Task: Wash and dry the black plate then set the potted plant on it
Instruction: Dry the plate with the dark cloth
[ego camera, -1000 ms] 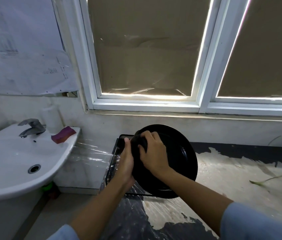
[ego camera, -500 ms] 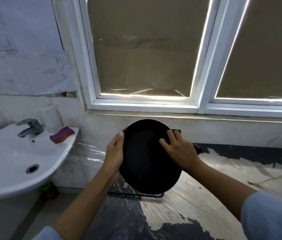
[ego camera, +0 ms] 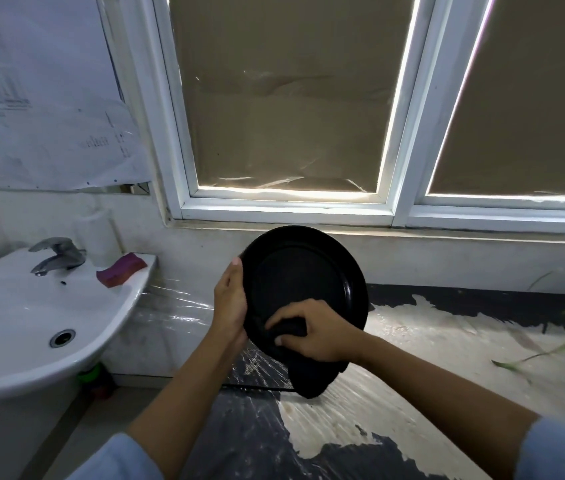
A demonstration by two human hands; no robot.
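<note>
Drying step: holding black plate [ego camera: 303,282] upright above the tabletop [ego camera: 395,368], left hand [ego camera: 229,306] cupping the rim at nine o'clock, right hand [ego camera: 312,336] pinching dark cloth [ego camera: 309,372] against six o'clock. Looking stiff, smooth, probably slippery; gripping at rim.

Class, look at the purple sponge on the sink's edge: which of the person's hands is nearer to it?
Left. The left hand holds the plate on the side toward the sponge; the right hand, gripping a dark cloth, is farther away.

Washroom corner: white basin [ego camera: 14,341], tap [ego camera: 57,252], covered window [ego camera: 284,109].
</note>
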